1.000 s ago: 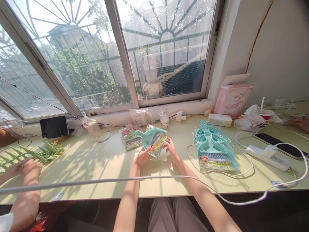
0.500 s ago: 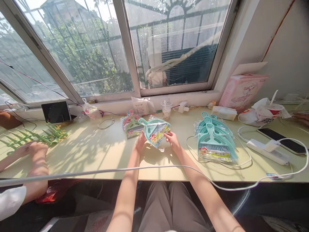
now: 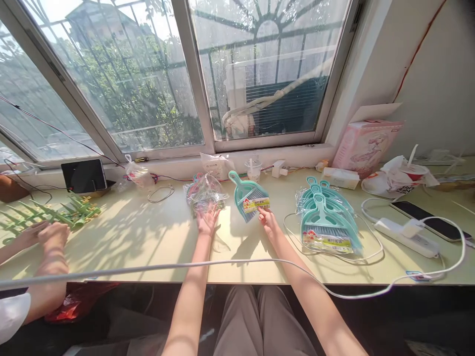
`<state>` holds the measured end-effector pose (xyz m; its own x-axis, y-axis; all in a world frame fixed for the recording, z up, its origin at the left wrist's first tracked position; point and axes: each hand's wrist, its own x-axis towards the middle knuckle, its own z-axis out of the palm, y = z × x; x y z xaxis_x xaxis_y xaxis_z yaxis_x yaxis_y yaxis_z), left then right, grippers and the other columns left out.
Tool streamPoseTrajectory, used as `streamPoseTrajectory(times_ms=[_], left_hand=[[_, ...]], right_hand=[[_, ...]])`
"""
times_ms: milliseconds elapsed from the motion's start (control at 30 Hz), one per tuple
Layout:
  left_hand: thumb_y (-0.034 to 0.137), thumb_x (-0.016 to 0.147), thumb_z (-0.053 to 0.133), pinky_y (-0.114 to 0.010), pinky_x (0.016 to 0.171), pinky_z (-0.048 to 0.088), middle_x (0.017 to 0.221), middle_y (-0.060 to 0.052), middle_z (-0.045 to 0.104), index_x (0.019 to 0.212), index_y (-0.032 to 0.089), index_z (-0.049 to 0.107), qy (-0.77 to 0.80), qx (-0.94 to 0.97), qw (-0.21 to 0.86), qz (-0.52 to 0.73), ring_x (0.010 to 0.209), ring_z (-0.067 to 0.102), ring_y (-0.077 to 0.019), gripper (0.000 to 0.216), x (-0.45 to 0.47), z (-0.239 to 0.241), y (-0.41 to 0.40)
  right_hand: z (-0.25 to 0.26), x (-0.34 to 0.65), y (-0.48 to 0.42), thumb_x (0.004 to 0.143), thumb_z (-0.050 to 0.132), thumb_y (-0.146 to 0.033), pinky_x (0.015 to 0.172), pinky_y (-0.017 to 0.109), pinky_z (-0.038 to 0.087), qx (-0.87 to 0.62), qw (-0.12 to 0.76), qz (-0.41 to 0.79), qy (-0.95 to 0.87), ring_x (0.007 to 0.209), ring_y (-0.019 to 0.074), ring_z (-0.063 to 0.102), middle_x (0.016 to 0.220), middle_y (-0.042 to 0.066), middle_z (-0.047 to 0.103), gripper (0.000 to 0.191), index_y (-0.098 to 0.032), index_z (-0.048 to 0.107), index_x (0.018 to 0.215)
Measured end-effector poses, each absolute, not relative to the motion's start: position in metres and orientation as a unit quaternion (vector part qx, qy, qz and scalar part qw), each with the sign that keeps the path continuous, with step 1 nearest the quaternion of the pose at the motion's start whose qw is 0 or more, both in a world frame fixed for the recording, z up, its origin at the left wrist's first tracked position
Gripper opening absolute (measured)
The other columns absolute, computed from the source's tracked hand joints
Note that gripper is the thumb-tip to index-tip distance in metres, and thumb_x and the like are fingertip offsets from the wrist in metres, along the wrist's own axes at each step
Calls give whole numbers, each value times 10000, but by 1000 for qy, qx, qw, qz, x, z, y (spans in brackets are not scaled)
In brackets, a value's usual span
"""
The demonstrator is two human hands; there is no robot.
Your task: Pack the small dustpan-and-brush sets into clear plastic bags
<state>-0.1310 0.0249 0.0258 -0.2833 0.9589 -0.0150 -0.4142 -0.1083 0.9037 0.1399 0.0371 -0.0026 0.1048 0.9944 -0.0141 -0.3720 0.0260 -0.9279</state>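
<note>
My right hand (image 3: 267,220) pinches the lower edge of a teal mini dustpan-and-brush set (image 3: 250,197) with a printed label, holding it upright above the pale green table (image 3: 148,242). My left hand (image 3: 207,221) grips a crinkled clear plastic bag (image 3: 205,192), raised over a small pile of bagged pink and green sets (image 3: 195,188). A stack of teal unbagged sets (image 3: 326,220) lies to the right of my right hand.
A white cable (image 3: 185,267) crosses in front of my arms. Power strip (image 3: 404,235), phone (image 3: 430,220), pink box (image 3: 365,143) and a takeaway cup bag (image 3: 399,178) sit right. Another person's hands (image 3: 44,235) work on green plastic pieces (image 3: 48,212) at left, beside a small tablet (image 3: 83,175).
The teal set has come out of its clear bag: my right hand lifted it up and right, while my left hand pulled the empty bag away to the left.
</note>
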Motion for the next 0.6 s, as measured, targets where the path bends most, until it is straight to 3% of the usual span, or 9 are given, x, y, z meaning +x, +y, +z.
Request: streamPoseTrajectory(times_ms=[100,167,300,400,500,600], left_hand=[[893,906,572,-621,1205,453,1651,-200,541,1502,267,538,342,327,628,618,1527,541,-362,865,-116,26,20],[932,835,622,-613,1224,442,1580,-214,606,1428,221,615,306,360,687,552,1519,545,-396,925,-107,27,15],[757,880,724,-581,1176,493,1344,-204,759,1199,184,745,317,415,722,454,1409,639,-418,656,-89,26,9],[531,875,814,-520,1054,569,1193,-182,812,1058,196,766,375,397,679,491,1255,726,-391,385,-82,22,9],[405,791,884,-440,921,605,1072,-145,823,1028,183,745,406,373,637,539,1069,769,-334,354,-82,19,12],[370,771,886,-387,882,592,1032,-107,813,1117,182,738,407,376,625,550,1012,759,-293,421,-86,20,12]], right_hand=[[-6,140,40,721,820,-624,446,324,312,-411,614,554,-384,509,132,337,800,11,609,457,-310,716,1036],[-5,139,40,655,863,-586,452,314,299,-402,609,569,-379,504,110,314,841,21,651,471,-285,697,978],[0,132,36,578,931,-440,450,281,312,-399,573,608,-377,478,72,348,892,50,733,456,-220,693,899],[4,127,32,627,897,-315,433,258,394,-428,532,638,-357,453,83,431,797,38,738,312,-205,687,831],[7,124,31,734,806,-221,484,241,530,-471,520,629,-335,473,116,582,740,35,746,149,-195,671,792],[9,130,33,869,691,-195,544,247,598,-522,570,549,-316,522,156,694,782,55,777,20,-176,693,872]])
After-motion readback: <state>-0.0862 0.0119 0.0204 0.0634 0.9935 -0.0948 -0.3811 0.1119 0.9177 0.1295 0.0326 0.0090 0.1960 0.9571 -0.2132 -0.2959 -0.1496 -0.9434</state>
